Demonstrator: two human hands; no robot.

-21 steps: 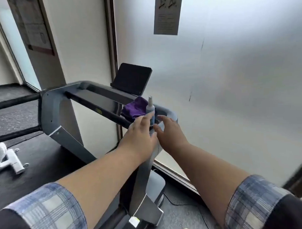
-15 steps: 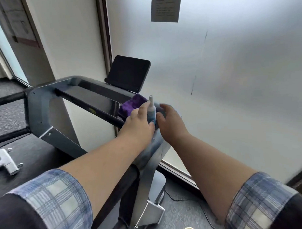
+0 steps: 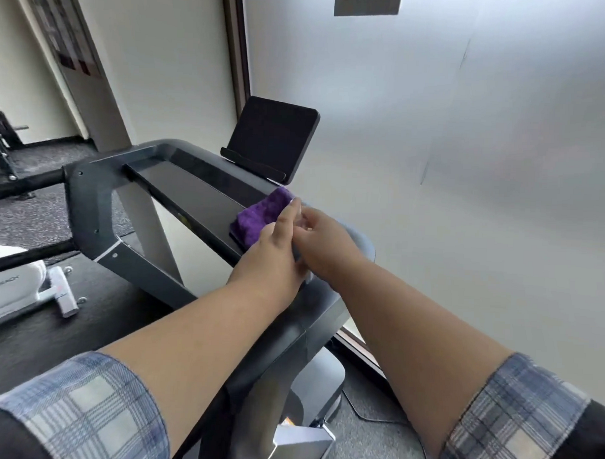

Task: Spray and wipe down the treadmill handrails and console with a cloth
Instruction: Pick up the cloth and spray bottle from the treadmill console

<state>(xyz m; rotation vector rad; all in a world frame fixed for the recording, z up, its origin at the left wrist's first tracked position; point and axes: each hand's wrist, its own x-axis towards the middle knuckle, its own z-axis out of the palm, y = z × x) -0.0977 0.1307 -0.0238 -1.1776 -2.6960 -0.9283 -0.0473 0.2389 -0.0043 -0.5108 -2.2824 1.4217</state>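
The dark grey treadmill console spans the middle of the view, with a black screen standing at its far edge. A folded purple cloth lies at the console's right end. Just right of the cloth, both hands meet around a small spray bottle, which they hide almost entirely. My left hand holds it from the left, fingers pointing up along it. My right hand curls its fingers round the bottle's top. The right handrail runs under my forearms.
A frosted glass wall stands close behind and to the right of the treadmill. The left handrail extends off to the left. A white machine sits on the dark floor at the left. A cable lies by the base.
My right hand has closed in from the right onto the bottle. The bottle's white nozzle, visible before, is now covered by my fingers. The view has moved closer to the console.
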